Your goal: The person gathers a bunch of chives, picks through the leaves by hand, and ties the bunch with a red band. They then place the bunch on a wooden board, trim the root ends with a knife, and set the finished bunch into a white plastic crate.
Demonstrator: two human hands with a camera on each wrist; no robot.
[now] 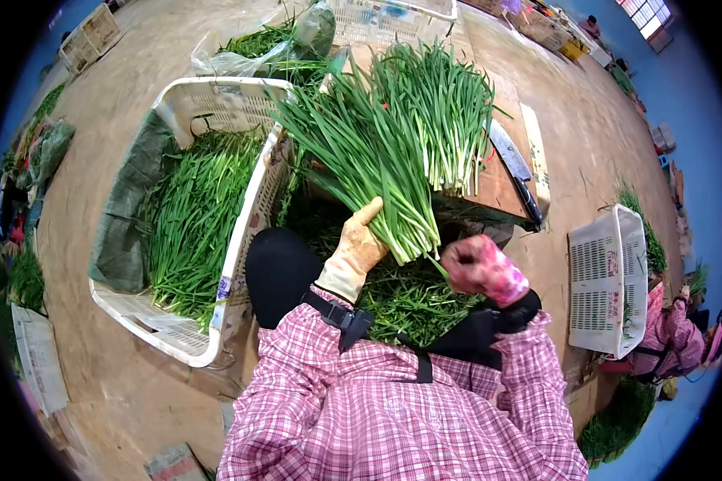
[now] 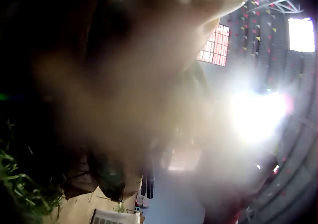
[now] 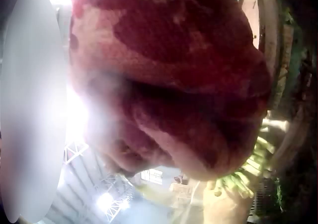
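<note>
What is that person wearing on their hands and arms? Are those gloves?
Yes, they are gloves. The left hand wears a tan glove with a paler cuff. The right hand wears a blotchy pink and dark red glove. The sleeves are pink-and-white checked cloth, and black straps wrap the wrists.

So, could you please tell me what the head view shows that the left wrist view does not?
Only the head view: the left hand gripping a bundle of greens, the right hand curled by its cut ends, and a knife. Only the left wrist view: a barred window, roof pennants, glaring light. Both: the left hand, blurred from the wrist, and loose green leaves.
</note>
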